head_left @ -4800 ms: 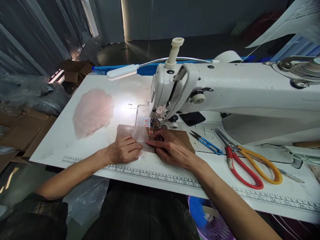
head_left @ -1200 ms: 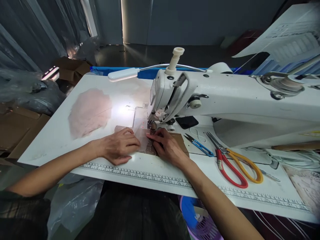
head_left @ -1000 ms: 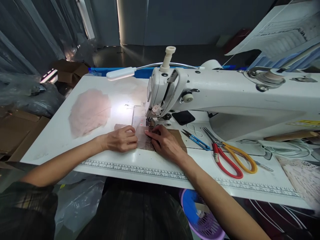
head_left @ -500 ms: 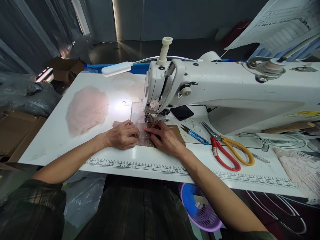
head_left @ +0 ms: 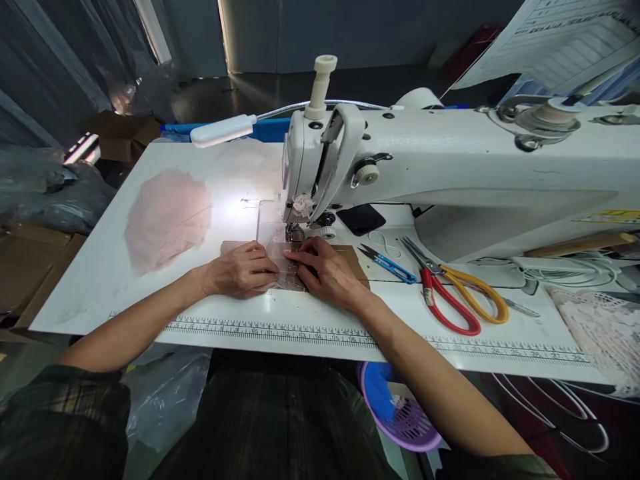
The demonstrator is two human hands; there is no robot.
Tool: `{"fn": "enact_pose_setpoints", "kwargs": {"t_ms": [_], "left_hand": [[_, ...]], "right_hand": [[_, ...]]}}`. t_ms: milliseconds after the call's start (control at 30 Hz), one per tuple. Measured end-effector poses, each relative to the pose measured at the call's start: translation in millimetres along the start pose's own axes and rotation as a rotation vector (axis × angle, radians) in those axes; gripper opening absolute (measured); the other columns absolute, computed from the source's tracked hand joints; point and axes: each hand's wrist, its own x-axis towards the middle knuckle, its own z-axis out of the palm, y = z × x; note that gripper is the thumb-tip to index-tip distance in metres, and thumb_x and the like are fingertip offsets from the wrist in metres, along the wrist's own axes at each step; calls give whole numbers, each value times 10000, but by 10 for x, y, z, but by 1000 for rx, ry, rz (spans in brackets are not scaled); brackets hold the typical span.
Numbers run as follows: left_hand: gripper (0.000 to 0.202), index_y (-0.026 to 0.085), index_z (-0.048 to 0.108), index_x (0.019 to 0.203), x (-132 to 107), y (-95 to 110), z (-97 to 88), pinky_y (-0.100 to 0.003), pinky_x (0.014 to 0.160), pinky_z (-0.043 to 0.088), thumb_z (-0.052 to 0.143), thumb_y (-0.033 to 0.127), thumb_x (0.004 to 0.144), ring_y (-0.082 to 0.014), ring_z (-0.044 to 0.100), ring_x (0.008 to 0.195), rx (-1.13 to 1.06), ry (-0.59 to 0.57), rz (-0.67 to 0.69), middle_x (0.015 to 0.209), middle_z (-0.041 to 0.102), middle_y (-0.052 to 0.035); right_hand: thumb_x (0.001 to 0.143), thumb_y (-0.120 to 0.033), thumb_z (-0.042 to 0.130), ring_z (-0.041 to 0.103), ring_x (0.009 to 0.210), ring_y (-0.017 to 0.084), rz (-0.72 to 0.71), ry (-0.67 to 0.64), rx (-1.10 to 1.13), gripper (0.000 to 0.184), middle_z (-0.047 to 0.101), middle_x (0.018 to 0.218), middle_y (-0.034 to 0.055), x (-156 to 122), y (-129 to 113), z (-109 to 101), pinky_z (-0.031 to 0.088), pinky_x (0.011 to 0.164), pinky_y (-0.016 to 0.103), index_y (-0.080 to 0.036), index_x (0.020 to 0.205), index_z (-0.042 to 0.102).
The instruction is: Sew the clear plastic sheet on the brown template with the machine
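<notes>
My left hand (head_left: 243, 270) rests on the table with curled fingers closed on the left part of a thin sheer fabric (head_left: 284, 260). Against its right side, thumb and fingers of my right hand (head_left: 327, 272) pinch the same fabric, just in front of the presser foot (head_left: 295, 233) of a white sewing machine (head_left: 390, 150). Beneath both hands lies a flat brown piece (head_left: 353, 259), perhaps card; its right end sticks out past my right hand. The fingers hide part of the fabric's edge.
Blue thread snips (head_left: 390, 264) and large scissors (head_left: 443, 277) with red and yellow handles lie right of my right hand. Sheer pink fabric (head_left: 167, 220) is spread at the left. A lamp (head_left: 223, 131) lights the table. Lace (head_left: 600, 323) lies at the right edge.
The camera view has shifted slightly. Both hands stay at the fabric in front of the presser foot, with hardly any visible movement.
</notes>
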Motion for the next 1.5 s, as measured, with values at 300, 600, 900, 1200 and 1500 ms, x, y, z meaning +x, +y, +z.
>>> {"fn": "enact_pose_setpoints", "kwargs": {"t_ms": [300,600,900,1200,1500], "left_hand": [[182,152,686,844,87,-16,-55,-355,817,512,520,151,920,-151,662,797,-22,53,56,898,735,-58],[231,201,673,684,189,-182,-15,-317,783,486,520,186,857,-132,627,708,-250,-120,-12,818,721,-17],[172,186,686,841,123,-146,37,-345,760,423,523,204,892,-171,617,836,-50,-158,-49,1009,703,-52],[220,157,665,841,136,-114,103,-330,725,428,484,248,928,-180,591,835,84,-127,-85,953,678,-86],[222,167,657,792,118,-128,181,-344,805,449,488,194,934,-153,597,839,121,32,-116,1032,686,-68]], "right_hand": [[903,-209,474,595,914,201,-18,-1,-22,334,562,1028,117,0,18,-10,549,839,394,-195,1156,692],[906,-223,462,601,895,225,-28,-52,-125,346,594,1044,130,-6,37,-23,564,719,381,-205,1175,679],[901,-199,415,590,728,200,16,-171,-347,393,606,1026,155,101,-11,-34,498,546,292,-181,1235,620],[931,-235,389,586,759,221,33,-146,-265,392,594,1021,160,70,-43,-42,511,583,332,-178,1242,620],[935,-268,405,616,769,231,97,-93,-192,393,629,999,148,58,-26,-49,520,589,340,-176,1250,622]]}}
